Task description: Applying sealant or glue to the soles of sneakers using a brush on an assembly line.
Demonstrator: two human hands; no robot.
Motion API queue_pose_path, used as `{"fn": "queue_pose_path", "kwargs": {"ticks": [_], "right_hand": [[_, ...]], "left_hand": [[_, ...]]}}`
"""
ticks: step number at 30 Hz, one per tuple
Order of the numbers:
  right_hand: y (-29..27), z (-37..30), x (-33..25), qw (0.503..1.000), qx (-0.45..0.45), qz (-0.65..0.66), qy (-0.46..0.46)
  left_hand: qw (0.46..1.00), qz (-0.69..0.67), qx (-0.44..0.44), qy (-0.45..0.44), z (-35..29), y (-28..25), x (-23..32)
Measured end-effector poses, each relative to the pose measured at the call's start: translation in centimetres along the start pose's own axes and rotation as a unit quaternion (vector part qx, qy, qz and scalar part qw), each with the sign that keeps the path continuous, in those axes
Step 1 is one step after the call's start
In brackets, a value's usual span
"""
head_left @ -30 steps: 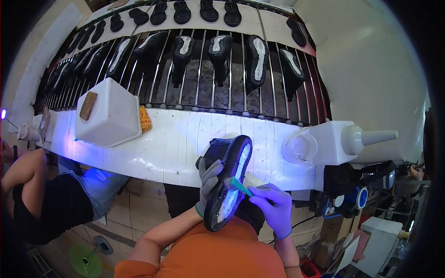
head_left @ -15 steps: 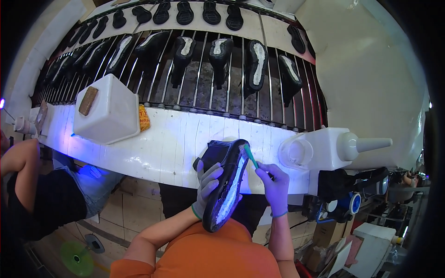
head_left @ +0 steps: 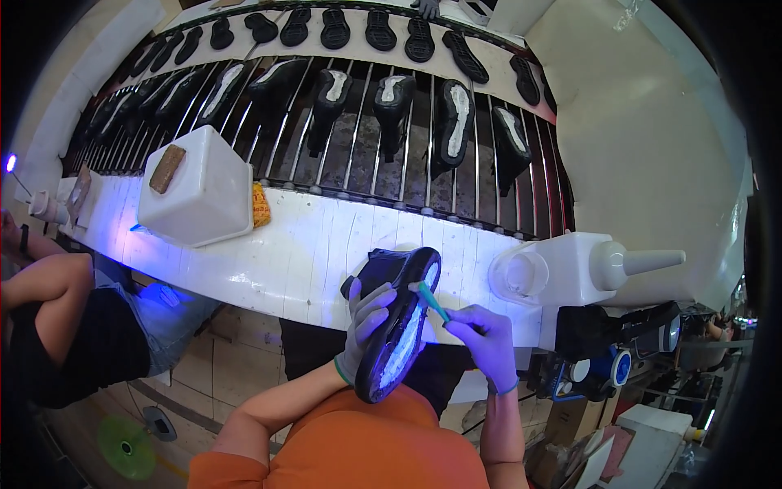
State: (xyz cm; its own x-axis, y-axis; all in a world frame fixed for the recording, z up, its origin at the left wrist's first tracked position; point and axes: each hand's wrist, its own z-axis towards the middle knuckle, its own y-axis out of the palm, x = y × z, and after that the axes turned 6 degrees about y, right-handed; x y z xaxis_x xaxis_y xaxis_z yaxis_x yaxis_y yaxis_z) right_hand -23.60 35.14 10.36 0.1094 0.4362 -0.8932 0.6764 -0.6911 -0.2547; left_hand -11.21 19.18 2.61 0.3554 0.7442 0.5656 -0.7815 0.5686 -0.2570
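A black shoe upper [head_left: 375,368] lies bottom up across the bench's front edge, a pale strip running down the middle of its underside. My gloved left hand [head_left: 364,328] is wrapped round its left side. In my gloved right hand [head_left: 486,341] is a small brush with a green handle [head_left: 434,304], pinched between thumb and fingers. Its bristles touch the underside's left rim, below the far rounded end. Right of the shoe stands a round translucent cup [head_left: 522,275], joined to a white plastic bottle [head_left: 577,262] with a long spout.
Beyond the white bench [head_left: 318,236], a rack of metal rollers [head_left: 350,163] carries several black uppers [head_left: 454,122]. Black soles [head_left: 380,31] line a belt behind it. A white box [head_left: 195,191] stands left. A seated person [head_left: 73,326] works at left; another gloved hand [head_left: 426,8] shows at the far edge.
The brush has moved from the shoe's far tip down along its left rim, and my right hand has come slightly nearer. Another sole and a gloved hand now show at the back.
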Motion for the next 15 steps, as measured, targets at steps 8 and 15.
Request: {"fn": "queue_pose_path", "kwargs": {"ticks": [8,15], "right_hand": [[0.9,-3.1,-2.8,0.997,-0.004,-0.024,-0.067],[1.2,-4.4,-3.9,0.985,-0.033,-0.075,-0.152]], "left_hand": [[0.998,0.027,-0.049,0.014,1.0,-0.7,-0.2],[0.997,-0.05,-0.058,-0.011,2.9,-1.8,0.1]]}}
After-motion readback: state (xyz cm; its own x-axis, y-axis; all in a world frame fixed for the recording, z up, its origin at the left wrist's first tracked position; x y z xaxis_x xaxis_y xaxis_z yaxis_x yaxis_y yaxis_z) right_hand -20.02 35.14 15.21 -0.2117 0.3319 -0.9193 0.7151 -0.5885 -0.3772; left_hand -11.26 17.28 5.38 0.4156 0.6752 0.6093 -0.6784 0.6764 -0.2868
